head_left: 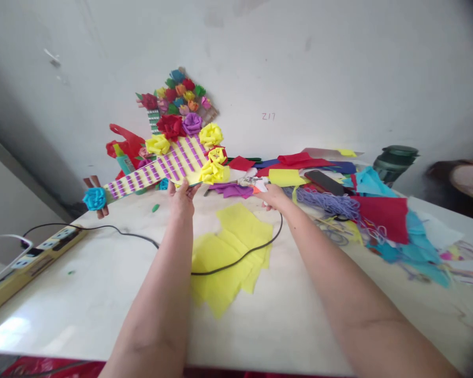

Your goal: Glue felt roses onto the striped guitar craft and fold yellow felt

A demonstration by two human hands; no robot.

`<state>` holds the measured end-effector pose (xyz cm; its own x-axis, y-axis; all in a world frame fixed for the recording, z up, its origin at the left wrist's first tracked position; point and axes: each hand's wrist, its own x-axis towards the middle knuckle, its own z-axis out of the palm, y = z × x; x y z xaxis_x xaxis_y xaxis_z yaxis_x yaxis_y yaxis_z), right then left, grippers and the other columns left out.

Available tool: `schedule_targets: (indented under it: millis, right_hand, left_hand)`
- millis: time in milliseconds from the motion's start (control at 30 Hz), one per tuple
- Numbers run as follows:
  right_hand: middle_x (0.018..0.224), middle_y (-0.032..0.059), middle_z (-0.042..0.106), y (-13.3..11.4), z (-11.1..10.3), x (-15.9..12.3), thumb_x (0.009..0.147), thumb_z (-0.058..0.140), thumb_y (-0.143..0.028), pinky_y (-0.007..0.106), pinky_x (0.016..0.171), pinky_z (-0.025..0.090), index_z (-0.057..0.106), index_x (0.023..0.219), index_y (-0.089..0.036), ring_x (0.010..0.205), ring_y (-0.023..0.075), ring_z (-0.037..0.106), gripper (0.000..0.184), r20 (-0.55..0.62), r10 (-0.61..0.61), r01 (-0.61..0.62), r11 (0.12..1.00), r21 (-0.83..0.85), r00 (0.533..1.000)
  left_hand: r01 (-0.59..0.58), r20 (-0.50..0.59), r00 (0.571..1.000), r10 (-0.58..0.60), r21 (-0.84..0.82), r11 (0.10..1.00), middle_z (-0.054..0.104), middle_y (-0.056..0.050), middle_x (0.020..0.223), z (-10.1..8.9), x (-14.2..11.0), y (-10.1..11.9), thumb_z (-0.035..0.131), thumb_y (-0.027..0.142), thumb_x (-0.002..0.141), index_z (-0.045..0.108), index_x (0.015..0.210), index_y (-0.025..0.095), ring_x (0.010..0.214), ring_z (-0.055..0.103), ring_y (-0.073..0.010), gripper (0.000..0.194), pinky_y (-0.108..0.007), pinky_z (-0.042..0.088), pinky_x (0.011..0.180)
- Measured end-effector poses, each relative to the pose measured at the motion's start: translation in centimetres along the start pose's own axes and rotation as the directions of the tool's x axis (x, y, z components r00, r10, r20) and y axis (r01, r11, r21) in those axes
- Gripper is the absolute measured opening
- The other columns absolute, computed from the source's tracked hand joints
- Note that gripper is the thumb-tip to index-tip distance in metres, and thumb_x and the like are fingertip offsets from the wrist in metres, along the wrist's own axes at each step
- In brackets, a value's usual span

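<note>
My left hand (181, 197) grips the lower edge of a guitar-shaped paper craft (177, 163), raised over the table and tilted. Its cream face carries rows of purple strips. Yellow, red and purple crepe-paper flowers (213, 172) line its wide end, and a blue flower (94, 199) sits at the narrow end beside brown pegs. My right hand (274, 197) is closed around a white glue gun (261, 185), mostly covered by the fingers; a black cord (236, 261) trails from it. Between my forearms, yellow crepe-paper sheets (236, 236) lie under the cord.
A power strip (43, 252) runs along the left edge. Behind the craft stand a red plastic bag (128, 144) and a flower-covered piece (181, 94) against the wall. On the right are coloured paper (382, 215), purple yarn (327, 203), a dark phone-like slab (326, 182) and a dark green container (394, 163).
</note>
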<state>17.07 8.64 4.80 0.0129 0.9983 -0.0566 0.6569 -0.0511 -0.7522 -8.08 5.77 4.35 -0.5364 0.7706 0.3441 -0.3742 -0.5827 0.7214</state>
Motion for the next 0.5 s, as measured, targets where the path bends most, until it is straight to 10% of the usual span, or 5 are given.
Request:
schedule_targets:
  millis: [267,500]
  right_hand:
    - [0.057,0.0015,0.054,-5.3,1.2,0.4,0.074,0.062,-0.018,0.019,0.035,0.034,0.056,0.091,-0.012,0.04,0.0107,0.05,0.019,-0.003,0.016,-0.015,0.987,0.16,1.0]
    - [0.046,-0.0018,0.05,-9.1,6.9,0.6,0.077,0.062,-0.023,0.019,0.034,0.032,0.056,0.086,-0.011,0.035,0.0094,0.045,0.017,0.162,-0.005,-0.021,0.988,0.155,0.987]
  left_hand:
    - [-0.056,-0.044,0.997,0.056,-0.014,0.998,0.069,-0.002,0.091,1.2,0.8,2.4,0.062,0.012,0.074,0.051,0.122,0.028,0.057,0.065,-0.0097,0.051,-0.022,0.058,0.059]
    - [-0.082,-0.043,0.996,0.082,0.0,0.997,0.068,-0.001,0.088,1.1,1.0,4.0,0.065,0.016,0.074,0.049,0.124,0.029,0.055,0.064,-0.0086,0.054,-0.021,0.058,0.059]
